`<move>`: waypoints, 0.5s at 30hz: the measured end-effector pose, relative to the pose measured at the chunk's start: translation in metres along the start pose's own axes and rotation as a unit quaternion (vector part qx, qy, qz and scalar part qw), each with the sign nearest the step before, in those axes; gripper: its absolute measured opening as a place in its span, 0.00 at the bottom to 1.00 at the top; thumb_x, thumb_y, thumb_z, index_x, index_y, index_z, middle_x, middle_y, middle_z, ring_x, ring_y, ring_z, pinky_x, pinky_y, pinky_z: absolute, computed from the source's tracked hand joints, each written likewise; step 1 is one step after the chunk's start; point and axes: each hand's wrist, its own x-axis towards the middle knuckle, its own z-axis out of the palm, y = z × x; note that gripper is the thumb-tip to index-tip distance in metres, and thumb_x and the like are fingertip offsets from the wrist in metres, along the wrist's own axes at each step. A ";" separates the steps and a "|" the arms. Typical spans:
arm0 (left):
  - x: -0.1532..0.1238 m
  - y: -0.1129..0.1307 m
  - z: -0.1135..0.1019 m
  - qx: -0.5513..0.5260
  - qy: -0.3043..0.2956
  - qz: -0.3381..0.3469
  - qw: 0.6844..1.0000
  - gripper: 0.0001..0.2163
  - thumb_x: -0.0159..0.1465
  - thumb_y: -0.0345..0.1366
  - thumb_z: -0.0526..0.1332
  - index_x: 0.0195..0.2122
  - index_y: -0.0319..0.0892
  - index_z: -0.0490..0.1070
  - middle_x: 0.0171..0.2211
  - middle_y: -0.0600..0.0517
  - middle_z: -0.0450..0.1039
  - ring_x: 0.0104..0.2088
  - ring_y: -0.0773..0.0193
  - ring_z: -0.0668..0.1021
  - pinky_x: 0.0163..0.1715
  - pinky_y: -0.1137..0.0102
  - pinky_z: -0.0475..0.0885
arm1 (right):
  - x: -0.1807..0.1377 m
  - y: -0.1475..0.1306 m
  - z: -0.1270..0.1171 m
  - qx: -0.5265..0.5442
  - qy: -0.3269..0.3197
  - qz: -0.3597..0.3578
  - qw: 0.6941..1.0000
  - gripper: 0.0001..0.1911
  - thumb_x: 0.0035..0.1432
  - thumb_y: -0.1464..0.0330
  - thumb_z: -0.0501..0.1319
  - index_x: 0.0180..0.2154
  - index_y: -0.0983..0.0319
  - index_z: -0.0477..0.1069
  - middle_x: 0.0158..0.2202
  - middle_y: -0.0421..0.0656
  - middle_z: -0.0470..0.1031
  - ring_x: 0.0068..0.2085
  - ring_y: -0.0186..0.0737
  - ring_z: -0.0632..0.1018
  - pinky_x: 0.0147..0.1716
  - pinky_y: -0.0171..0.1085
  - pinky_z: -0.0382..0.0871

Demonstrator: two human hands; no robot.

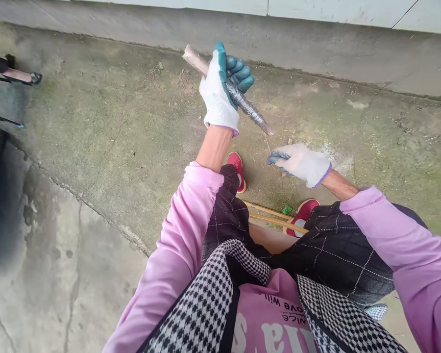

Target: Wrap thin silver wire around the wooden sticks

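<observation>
My left hand (226, 90), in a white glove with a teal coated palm, is closed around a wooden stick (196, 60) above the ground. Silvery wire (252, 109) is wound thickly over the stick's lower part, and its bare tip points down to the right. Just below that tip is my right hand (297, 162), in a white glove with a dark coated palm, its fingers pressed together. A thin strand (267, 143) runs between the tip and those fingers. What else the right fingers may grip is hidden.
A low concrete wall base (316, 59) runs along the top. Below me are a wooden seat (270, 238) with thin bars, red shoes (236, 169) and a green scrap (287, 209). Another person's foot (24, 77) shows at the left, near a dark blurred object (0, 206).
</observation>
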 end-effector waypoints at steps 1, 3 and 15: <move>-0.003 -0.003 0.005 -0.019 0.012 0.058 0.998 0.22 0.91 0.58 0.54 0.41 0.57 0.74 0.43 0.49 0.90 0.68 0.56 0.90 0.63 0.64 0.90 | -0.003 -0.004 0.000 -0.009 -0.001 -0.009 1.000 0.12 0.77 0.67 0.65 0.44 0.58 0.89 0.39 0.46 0.91 0.36 0.45 0.85 0.41 0.40 0.76; -0.010 -0.015 0.016 -0.009 0.013 0.070 0.997 0.14 0.89 0.53 0.62 0.46 0.55 0.78 0.42 0.49 0.90 0.63 0.52 0.93 0.63 0.60 0.91 | -0.007 -0.008 -0.002 -0.011 0.001 -0.027 1.000 0.10 0.74 0.66 0.66 0.39 0.57 0.86 0.36 0.44 0.90 0.36 0.44 0.84 0.38 0.39 0.74; -0.020 -0.068 0.032 0.197 -0.190 -0.045 0.961 0.10 0.79 0.45 0.79 0.52 0.48 0.83 0.34 0.52 0.84 0.43 0.55 0.91 0.49 0.61 0.89 | -0.034 0.013 -0.054 0.209 0.119 0.015 0.971 0.14 0.67 0.54 0.76 0.33 0.54 0.83 0.26 0.41 0.73 0.30 0.44 0.74 0.33 0.44 0.70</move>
